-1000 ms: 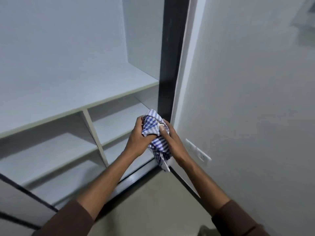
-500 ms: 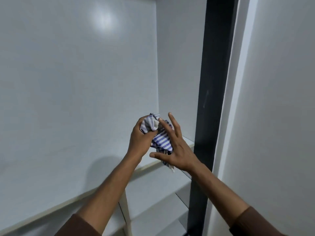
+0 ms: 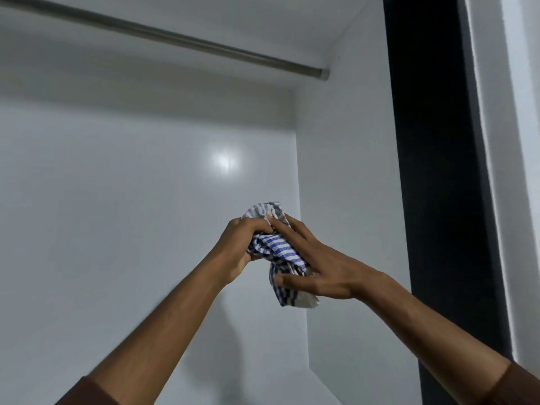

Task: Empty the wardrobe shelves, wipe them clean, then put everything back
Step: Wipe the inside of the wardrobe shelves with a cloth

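Raised since the earlier pictures: the view, off the lower shelves and up into the hanging compartment, both hands lifted with it; the shelves have gone out of sight.

Item 1. Cloth (image 3: 277,252), blue-and-white checked, bunched into a wad. Location: in the air between the two hands, in front of the wardrobe's back right corner, touching no panel. A loose tail hangs below the right hand.

Item 2. Left hand (image 3: 242,247). Fingers curled tight round the upper part of the wad, gripping it. Judged purpose: to anchor the bundle while the other hand shapes it.

Item 3. Right hand (image 3: 318,267). Fingers long and only slightly bent, laid over the outer face of the wad; thumb underneath pinches the lower fold. A half second back these fingers were spread off the cloth; now they lie on it. Judged purpose: gathering the cloth into a pad fit for wiping.

Item 4. Back panel (image 3: 117,229), white, glossy, with a light reflection. Side panel (image 3: 344,200), white, to the right of the cloth.

Item 5. Hanging rail (image 3: 175,36), metal, running under the top panel to the side panel; nothing hangs on the length seen.

Item 6. Door frame (image 3: 438,171), dark, along the right edge of the wardrobe.

Status, as judged: emptying done here; wiping of this compartment not yet begun.
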Available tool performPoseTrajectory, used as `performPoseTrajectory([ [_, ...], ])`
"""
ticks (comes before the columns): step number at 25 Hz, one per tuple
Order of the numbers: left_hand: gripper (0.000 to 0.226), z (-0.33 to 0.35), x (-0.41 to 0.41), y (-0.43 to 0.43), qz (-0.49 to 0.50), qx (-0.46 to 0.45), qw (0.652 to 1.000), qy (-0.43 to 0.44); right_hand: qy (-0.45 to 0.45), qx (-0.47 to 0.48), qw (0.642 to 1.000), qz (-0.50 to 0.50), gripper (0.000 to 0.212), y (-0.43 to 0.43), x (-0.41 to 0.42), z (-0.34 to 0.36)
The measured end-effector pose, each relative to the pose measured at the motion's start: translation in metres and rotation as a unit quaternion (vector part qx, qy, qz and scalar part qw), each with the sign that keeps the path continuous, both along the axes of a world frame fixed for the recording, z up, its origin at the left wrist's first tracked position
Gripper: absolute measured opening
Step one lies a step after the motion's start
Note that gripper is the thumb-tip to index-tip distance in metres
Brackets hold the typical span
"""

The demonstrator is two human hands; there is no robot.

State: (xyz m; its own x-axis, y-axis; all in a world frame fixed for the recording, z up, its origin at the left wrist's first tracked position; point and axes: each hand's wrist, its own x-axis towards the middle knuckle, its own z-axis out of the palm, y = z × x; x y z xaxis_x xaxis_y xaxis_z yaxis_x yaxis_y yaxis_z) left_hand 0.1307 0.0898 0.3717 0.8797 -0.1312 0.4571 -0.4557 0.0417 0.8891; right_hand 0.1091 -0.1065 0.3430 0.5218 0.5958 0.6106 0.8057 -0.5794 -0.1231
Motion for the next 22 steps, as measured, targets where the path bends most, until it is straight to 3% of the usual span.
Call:
performPoseTrajectory([
  [3, 0.033, 0.041, 0.040, -0.001, 0.000, -0.022, 1.000, -0.020, -0.100, -0.033, 0.994, -0.040, 0.102, 0.004, 0.051, 0.038],
  [5, 0.035, 0.064, 0.062, -0.001, -0.011, -0.034, 0.999, -0.040, -0.207, -0.005, 0.976, -0.063, 0.097, 0.013, 0.084, 0.059],
  [7, 0.035, 0.088, 0.081, -0.002, -0.016, -0.024, 0.997, -0.068, -0.258, 0.047, 0.963, -0.059, 0.090, 0.021, 0.112, 0.081],
  [10, 0.037, 0.127, 0.098, -0.004, 0.014, 0.055, 0.992, -0.117, -0.302, 0.071, 0.948, -0.072, 0.075, 0.024, 0.136, 0.118],
  [12, 0.038, 0.160, 0.106, -0.005, 0.077, 0.123, 0.968, -0.203, -0.339, 0.094, 0.933, -0.078, 0.064, 0.020, 0.147, 0.150],
  [14, 0.035, 0.190, 0.110, -0.005, 0.162, 0.184, 0.911, -0.331, -0.368, 0.135, 0.917, -0.070, 0.058, 0.012, 0.153, 0.183],
  [15, 0.038, 0.203, 0.115, -0.003, 0.218, 0.215, 0.865, -0.397, -0.385, 0.157, 0.907, -0.072, 0.058, 0.005, 0.155, 0.198],
  [19, 0.050, 0.262, 0.131, 0.018, 0.432, 0.324, 0.615, -0.574, -0.445, 0.226, 0.858, -0.121, 0.061, -0.022, 0.166, 0.260],
  [21, 0.052, 0.292, 0.136, 0.027, 0.464, 0.355, 0.549, -0.597, -0.463, 0.265, 0.834, -0.140, 0.055, -0.036, 0.176, 0.294],
  [22, 0.054, 0.305, 0.137, 0.031, 0.470, 0.356, 0.543, -0.598, -0.467, 0.282, 0.826, -0.143, 0.052, -0.042, 0.182, 0.312],
])
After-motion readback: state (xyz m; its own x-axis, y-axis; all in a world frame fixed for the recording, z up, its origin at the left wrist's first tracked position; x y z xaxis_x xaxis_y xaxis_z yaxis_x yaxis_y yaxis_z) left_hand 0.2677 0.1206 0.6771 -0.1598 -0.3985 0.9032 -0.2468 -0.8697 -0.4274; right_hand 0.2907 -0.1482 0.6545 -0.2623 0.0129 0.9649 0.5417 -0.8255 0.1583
